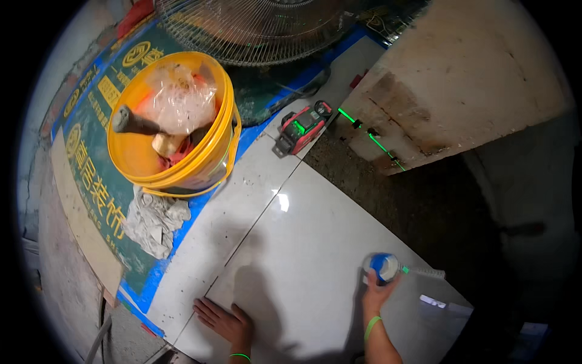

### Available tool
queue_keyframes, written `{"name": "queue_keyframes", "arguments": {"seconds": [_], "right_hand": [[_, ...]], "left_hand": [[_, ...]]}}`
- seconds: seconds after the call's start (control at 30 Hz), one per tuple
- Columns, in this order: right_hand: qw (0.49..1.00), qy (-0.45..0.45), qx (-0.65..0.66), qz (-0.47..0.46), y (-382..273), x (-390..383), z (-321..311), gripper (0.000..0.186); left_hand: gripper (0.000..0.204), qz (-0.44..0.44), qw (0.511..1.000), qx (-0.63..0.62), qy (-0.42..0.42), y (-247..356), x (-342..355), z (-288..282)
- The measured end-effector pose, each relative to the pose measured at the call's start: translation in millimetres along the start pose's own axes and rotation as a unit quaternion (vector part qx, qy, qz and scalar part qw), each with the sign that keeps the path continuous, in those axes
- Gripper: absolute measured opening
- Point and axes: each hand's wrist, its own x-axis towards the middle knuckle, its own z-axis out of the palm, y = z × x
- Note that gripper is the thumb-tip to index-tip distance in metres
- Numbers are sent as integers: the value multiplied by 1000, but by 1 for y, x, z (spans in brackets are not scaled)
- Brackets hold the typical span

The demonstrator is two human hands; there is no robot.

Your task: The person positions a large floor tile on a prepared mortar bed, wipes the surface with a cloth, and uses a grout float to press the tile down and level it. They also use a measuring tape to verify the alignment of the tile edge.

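My left hand (223, 323) lies flat on the pale, glossy floor tiles, its fingers spread across the seam between two of them. A large tile (315, 242) fills the middle of the floor. Toward its right edge, my right hand (377, 293) grips a round blue-and-whitish tool (382, 267), whose exact kind I cannot make out. The palm and fingers partly cover it. A small green glow shows beside the tool. At the far end of the seam stands a red-and-black laser level (301, 128).
A yellow bucket (209, 176) holds a plastic bag and a dark-handled tool. A crumpled rag (159, 221) lies beside it on green floor sheeting (91, 164). Farther back is a wire fan guard (254, 42). A bright green line crosses the concrete block (479, 79), above dark rough ground (388, 188).
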Motion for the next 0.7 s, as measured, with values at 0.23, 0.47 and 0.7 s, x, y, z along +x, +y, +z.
{"name": "queue_keyframes", "arguments": {"seconds": [0.23,0.47,0.7], "right_hand": [[988,-103,18,-115,-128,-20,181,90],[969,-65,-148,-187,-129,-17,217,90],[963,-54,-167,-203,-120,-17,220,93]], "left_hand": [[82,-9,1000,-5,-14,-4,1,4],[80,4,1000,-9,0,-8,4,8],[80,-13,1000,-19,-20,-10,3,5]]}}
